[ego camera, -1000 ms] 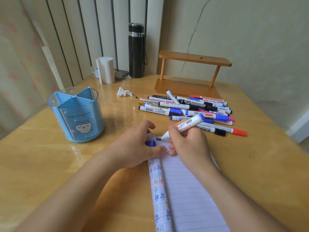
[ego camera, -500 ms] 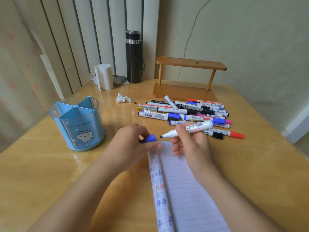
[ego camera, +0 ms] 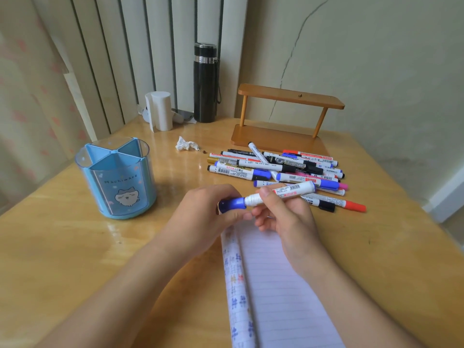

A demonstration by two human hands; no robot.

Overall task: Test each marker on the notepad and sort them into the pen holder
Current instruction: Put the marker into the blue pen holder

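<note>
two hands bring a blue cap and a marker together above the notepad

head view: the left hand (ego camera: 208, 212) pinches a blue cap (ego camera: 232, 204) in curled fingers, and the right hand (ego camera: 283, 217) grips the white marker (ego camera: 283, 193) round its barrel, held almost level just above the far end of the lined notepad (ego camera: 283, 285). the cap meets the marker's white neck, so the tip is hidden. just beyond the hands, to the right, lies a pile of markers (ego camera: 276, 167) on the wooden table (ego camera: 75, 259). the blue pen holder (ego camera: 118, 177) stands upright to the left, apart from the hands. at the far edge are a black bottle (ego camera: 205, 82), a white paper roll (ego camera: 160, 110), a crumpled tissue (ego camera: 185, 144) and a small wooden shelf (ego camera: 288, 99).
</note>
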